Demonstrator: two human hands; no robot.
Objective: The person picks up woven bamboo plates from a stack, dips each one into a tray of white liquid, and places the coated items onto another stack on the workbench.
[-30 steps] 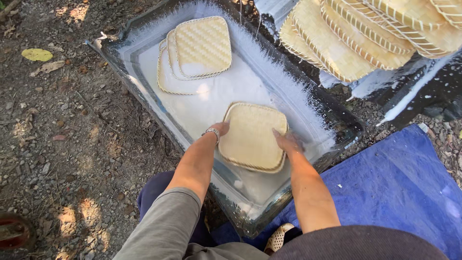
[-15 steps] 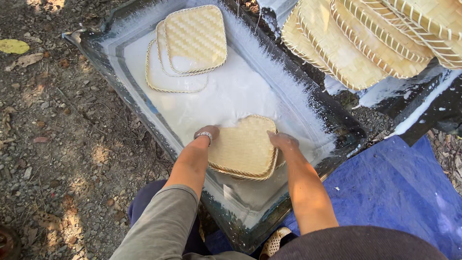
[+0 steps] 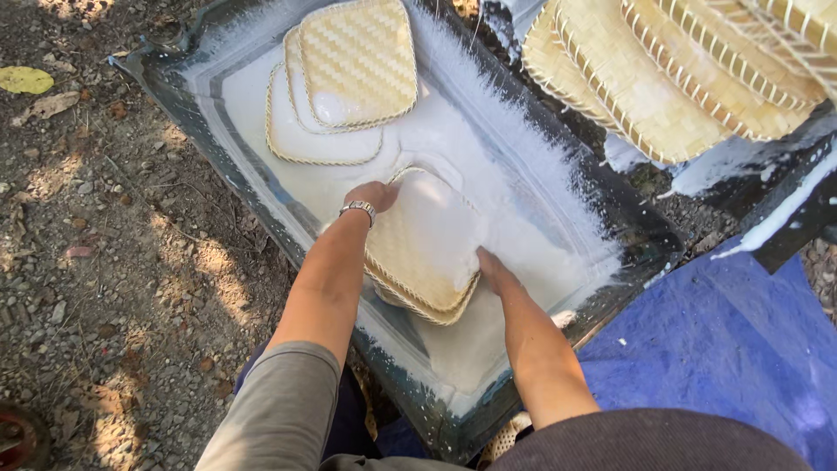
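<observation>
Woven bamboo tray (image 3: pixel 425 249) sits mid-frame, half sunk in white liquid (image 3: pixel 488 148); left hand (image 3: pixel 373 194) and right hand (image 3: pixel 493 269) each clamp an edge. Dipping step; lifting would need level draining.

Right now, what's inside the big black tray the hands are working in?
The tray holds white liquid, two stacked woven trays, and a stack both hands grip. The liquid hides the bottom.
</observation>
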